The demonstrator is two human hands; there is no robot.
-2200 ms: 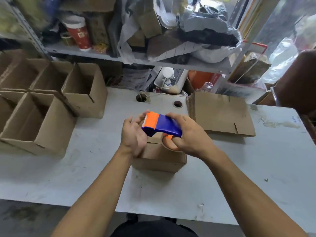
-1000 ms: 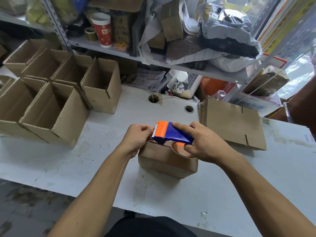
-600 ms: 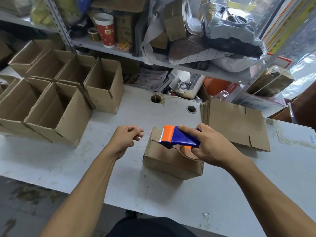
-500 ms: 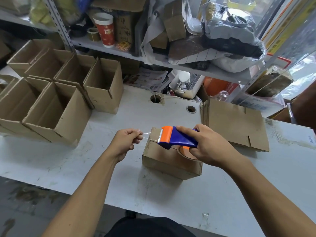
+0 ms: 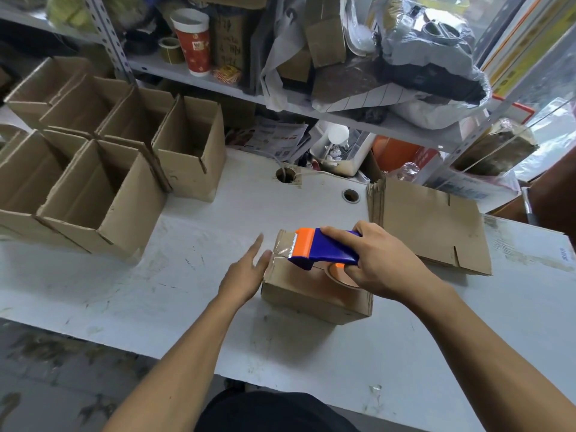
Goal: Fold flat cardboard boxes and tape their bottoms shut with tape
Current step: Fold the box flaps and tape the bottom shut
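Note:
A small folded cardboard box [image 5: 308, 294] lies bottom-up in the middle of the white table [image 5: 187, 285]. My right hand [image 5: 380, 263] grips a blue and orange tape dispenser [image 5: 324, 249] on top of it, serrated edge at the box's left end. A clear strip of tape [image 5: 282, 244] runs over that left edge. My left hand [image 5: 246, 269] lies flat against the box's left side with straight fingers, pressing the tape down.
Several open folded boxes [image 5: 103, 194] stand in rows at the left. A stack of flat cardboard blanks [image 5: 430, 222] lies at the right rear. Two round holes [image 5: 285, 175] pierce the table's back edge. A cluttered metal shelf [image 5: 311, 88] rises behind.
My left hand pulled a length of tape out to the left, then let go and now presses flat on the box's left side. The dispenser dropped onto the box top.

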